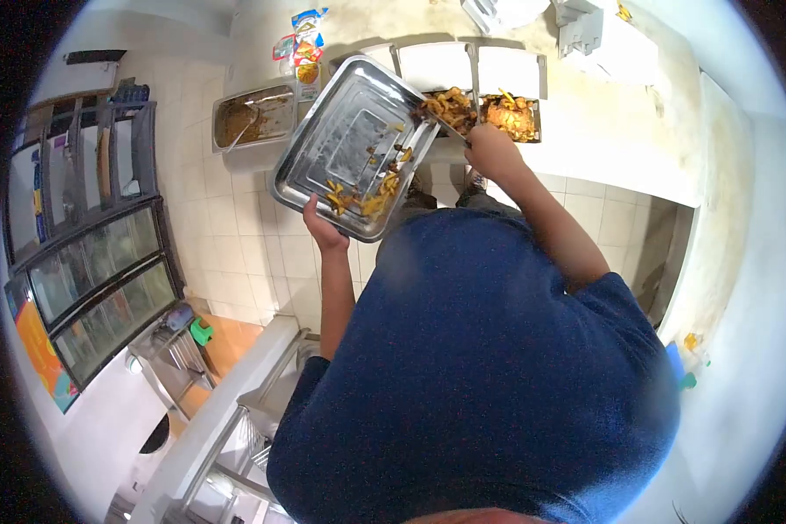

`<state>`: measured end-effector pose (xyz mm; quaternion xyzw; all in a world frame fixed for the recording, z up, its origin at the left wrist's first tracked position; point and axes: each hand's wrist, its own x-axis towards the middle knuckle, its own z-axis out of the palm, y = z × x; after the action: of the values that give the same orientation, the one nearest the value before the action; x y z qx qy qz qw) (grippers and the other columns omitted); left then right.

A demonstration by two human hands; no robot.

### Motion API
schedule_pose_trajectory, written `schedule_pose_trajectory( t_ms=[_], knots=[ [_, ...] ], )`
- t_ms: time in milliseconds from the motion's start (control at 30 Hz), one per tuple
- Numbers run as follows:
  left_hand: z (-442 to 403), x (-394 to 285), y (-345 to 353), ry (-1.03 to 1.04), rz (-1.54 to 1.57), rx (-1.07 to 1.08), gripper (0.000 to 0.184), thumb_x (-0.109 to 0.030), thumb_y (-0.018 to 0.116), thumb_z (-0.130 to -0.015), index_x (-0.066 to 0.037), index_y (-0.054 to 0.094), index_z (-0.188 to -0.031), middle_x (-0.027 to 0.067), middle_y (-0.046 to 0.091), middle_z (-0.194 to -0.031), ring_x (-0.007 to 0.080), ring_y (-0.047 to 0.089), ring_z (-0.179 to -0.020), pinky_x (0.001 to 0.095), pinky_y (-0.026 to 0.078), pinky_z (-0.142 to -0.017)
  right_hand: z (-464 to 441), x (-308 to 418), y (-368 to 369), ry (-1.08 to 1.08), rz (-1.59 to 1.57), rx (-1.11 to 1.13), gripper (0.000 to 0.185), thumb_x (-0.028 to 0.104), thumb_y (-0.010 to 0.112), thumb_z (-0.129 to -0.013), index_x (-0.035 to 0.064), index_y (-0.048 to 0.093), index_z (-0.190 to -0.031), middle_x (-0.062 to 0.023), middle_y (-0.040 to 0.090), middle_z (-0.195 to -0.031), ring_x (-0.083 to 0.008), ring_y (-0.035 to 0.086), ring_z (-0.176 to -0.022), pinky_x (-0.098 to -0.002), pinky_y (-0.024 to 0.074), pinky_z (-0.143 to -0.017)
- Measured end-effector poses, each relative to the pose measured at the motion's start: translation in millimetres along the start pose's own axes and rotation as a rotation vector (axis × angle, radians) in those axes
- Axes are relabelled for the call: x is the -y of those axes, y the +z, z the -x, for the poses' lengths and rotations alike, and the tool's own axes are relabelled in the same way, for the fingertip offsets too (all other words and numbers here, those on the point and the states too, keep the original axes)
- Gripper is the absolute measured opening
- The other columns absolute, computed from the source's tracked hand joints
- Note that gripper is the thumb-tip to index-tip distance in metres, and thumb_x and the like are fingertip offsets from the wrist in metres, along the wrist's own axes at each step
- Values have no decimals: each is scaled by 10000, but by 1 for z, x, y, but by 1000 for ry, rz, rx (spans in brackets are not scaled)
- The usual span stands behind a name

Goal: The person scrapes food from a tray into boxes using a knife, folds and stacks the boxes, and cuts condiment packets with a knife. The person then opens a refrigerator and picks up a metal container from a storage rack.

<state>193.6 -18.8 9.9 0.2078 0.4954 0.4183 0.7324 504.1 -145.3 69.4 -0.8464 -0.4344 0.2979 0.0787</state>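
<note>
My left hand (325, 229) is closed on the lower edge of a large metal tray (345, 113), which is tilted up off the counter. Yellow and brown food pieces (377, 199) lie along its lower and right sides. My right hand (495, 153) grips a metal utensil (452, 131) whose end is at the tray's right edge; its exact kind is hard to make out. Just beyond that hand, two rectangular containers hold browned food (450, 108) and orange-yellow food (508, 120). Their white lids (509, 72) stand open behind them.
On the counter (393, 22), left of the tray, a metal pan (221, 122) holds brown sauce and a spoon. Colourful packets (307, 48) lie behind it. White boxes (576, 26) stand at the back right. Dark-framed shelving (96, 262) is at far left, a metal rack (236, 428) lower left.
</note>
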Motion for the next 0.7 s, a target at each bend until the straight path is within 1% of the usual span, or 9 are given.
schedule_pose_trajectory(
  t_ms=[33,133,233,333,433,533,600,667,700],
  knots=[
    [-3,1,-3,3,-9,-7,530,-309,481,-935,-31,425,-1383,115,527,-1332,284,518,-1225,417,393,-1058,2,-4,-2,10,-11,-10,158,100,595,-804,-28,677,-850,-253,671,-893,-415,668,-874,-498,537,-811],
    [-5,4,-11,-24,33,-9,541,-306,483,-934,-29,417,-1394,114,516,-1354,286,507,-1240,419,385,-1067,-1,-24,-1,29,38,-3,251,219,674,-798,-16,699,-883,-231,670,-866,-405,657,-847,-480,529,-799],
    [-6,8,-12,-18,62,5,539,-306,482,-935,-32,418,-1394,110,514,-1362,288,503,-1245,424,380,-1072,0,-26,-7,-4,36,38,246,224,673,-800,1,707,-897,-225,670,-885,-396,657,-857,-476,530,-798],
    [-3,4,-8,-24,80,22,533,-307,478,-938,-37,424,-1394,108,515,-1364,290,503,-1246,427,376,-1075,-2,-20,9,-68,-6,-8,232,222,667,-800,17,714,-899,-220,672,-907,-388,656,-867,-475,530,-798],
    [-4,3,-9,-17,26,-26,530,-308,478,-938,-43,429,-1395,105,517,-1363,294,501,-1247,433,380,-1069,-2,-6,8,-118,-32,71,241,230,663,-804,20,715,-909,-213,673,-912,-387,654,-878,-473,532,-793],
    [-12,1,-16,-30,45,-16,522,-305,473,-937,-40,437,-1385,116,529,-1338,298,523,-1216,438,395,-1049,-13,-6,24,-13,53,-20,246,201,656,-792,2,703,-927,-260,668,-892,-416,665,-864,-495,539,-792],
    [-2,-5,-6,-66,60,-36,529,-315,478,-927,-36,436,-1375,126,534,-1318,301,537,-1196,448,411,-1030,-15,-6,25,-97,25,17,251,211,652,-798,1,701,-928,-259,668,-886,-418,663,-855,-494,540,-784],
    [-15,1,-17,-27,58,-47,559,-336,498,-912,-36,428,-1378,124,532,-1312,303,535,-1198,449,419,-1025,-1,22,5,-177,-11,85,251,218,645,-814,-8,691,-914,-253,671,-866,-413,665,-828,-495,536,-764],
    [-18,3,-16,-9,45,-68,568,-343,505,-908,-36,426,-1380,122,532,-1310,301,534,-1199,447,418,-1027,-1,26,10,-267,-70,118,255,219,644,-817,-13,688,-913,-253,671,-860,-414,663,-823,-496,534,-761]
  ],
)
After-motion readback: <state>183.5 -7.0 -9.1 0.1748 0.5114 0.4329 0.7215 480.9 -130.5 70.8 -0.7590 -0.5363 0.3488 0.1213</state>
